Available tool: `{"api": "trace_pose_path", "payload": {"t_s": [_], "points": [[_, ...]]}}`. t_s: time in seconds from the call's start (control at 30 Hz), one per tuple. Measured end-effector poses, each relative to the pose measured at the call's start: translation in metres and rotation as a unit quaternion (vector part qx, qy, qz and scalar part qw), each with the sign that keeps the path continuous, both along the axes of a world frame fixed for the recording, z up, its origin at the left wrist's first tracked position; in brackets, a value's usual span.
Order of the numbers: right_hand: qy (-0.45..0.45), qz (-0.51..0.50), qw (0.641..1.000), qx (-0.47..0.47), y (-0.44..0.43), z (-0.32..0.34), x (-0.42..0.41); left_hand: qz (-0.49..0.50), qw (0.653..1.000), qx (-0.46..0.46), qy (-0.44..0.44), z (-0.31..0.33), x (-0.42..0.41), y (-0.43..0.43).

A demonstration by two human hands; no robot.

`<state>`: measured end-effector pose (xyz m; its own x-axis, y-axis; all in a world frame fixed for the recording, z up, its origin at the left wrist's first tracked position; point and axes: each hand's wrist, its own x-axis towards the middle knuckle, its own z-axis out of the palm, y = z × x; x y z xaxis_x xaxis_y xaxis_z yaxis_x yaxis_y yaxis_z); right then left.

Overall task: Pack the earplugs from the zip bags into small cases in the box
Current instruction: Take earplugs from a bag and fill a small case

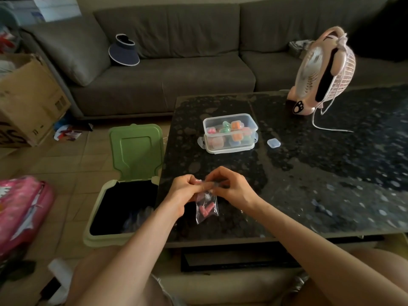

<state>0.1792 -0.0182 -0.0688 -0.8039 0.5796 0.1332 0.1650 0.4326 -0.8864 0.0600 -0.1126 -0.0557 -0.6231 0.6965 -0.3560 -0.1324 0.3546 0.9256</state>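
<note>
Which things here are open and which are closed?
zip bag, hanging from both hands, pink earplugs inside; seal unclear.
left hand, pinches the bag's top.
right hand, pinches the bag's top.
box, lid off, coloured cases inside.
small case, beside the box, looks closed.
bin, lid up.

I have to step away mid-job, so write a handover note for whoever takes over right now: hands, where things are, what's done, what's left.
Hands: the left hand and the right hand both pinch the top of the zip bag, held over the table near its front edge.
Things: pink earplugs are in the bag. The box stands open mid-table. One loose case lies right of it and looks empty.
Done: several coloured cases are in the box.
Left: case this bag's earplugs and put the case in the box.
</note>
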Motion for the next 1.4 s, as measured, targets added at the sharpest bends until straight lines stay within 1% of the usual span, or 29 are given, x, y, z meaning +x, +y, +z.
{"api": "trace_pose_path", "payload": {"t_s": [0.17, 0.37, 0.53, 0.7, 0.83, 0.93, 1.0, 1.1, 1.17, 1.23, 1.4], "points": [[-0.018, -0.013, 1.000, 0.013, 0.005, 0.007, -0.001, -0.015, 1.000, -0.003, 0.023, -0.001, 0.001, 0.001], [-0.035, -0.065, 0.996, 0.046, 0.013, 0.013, 0.003, -0.081, 0.996, 0.034, -0.029, 0.006, -0.006, -0.002], [-0.039, -0.064, 0.996, 0.055, 0.012, 0.016, 0.005, -0.049, 0.999, 0.022, -0.006, 0.004, -0.003, 0.000], [-0.012, -0.066, 0.991, 0.117, 0.013, 0.014, 0.003, -0.030, 0.999, 0.017, 0.017, 0.003, -0.005, 0.002], [0.012, -0.075, 0.976, 0.205, 0.011, 0.009, 0.002, -0.018, 0.999, 0.011, 0.029, 0.003, -0.004, 0.003], [0.022, -0.077, 0.968, 0.238, 0.009, 0.007, 0.002, -0.013, 0.999, 0.022, 0.031, 0.003, -0.003, 0.003], [0.019, -0.081, 0.969, 0.231, 0.010, 0.007, 0.003, -0.027, 0.998, 0.045, 0.025, 0.003, -0.003, 0.003], [-0.004, -0.097, 0.977, 0.190, 0.013, 0.007, 0.003, -0.062, 0.996, 0.064, 0.016, 0.005, -0.003, 0.001], [-0.010, -0.104, 0.980, 0.172, 0.013, 0.007, 0.003, -0.069, 0.996, 0.059, 0.020, 0.005, -0.003, 0.000], [-0.010, -0.098, 0.979, 0.177, 0.013, 0.007, 0.003, -0.063, 0.996, 0.048, 0.031, 0.005, -0.003, 0.000], [-0.016, -0.064, 0.982, 0.178, 0.012, 0.008, 0.003, -0.036, 0.996, 0.016, 0.081, -0.001, -0.006, 0.003]]}}
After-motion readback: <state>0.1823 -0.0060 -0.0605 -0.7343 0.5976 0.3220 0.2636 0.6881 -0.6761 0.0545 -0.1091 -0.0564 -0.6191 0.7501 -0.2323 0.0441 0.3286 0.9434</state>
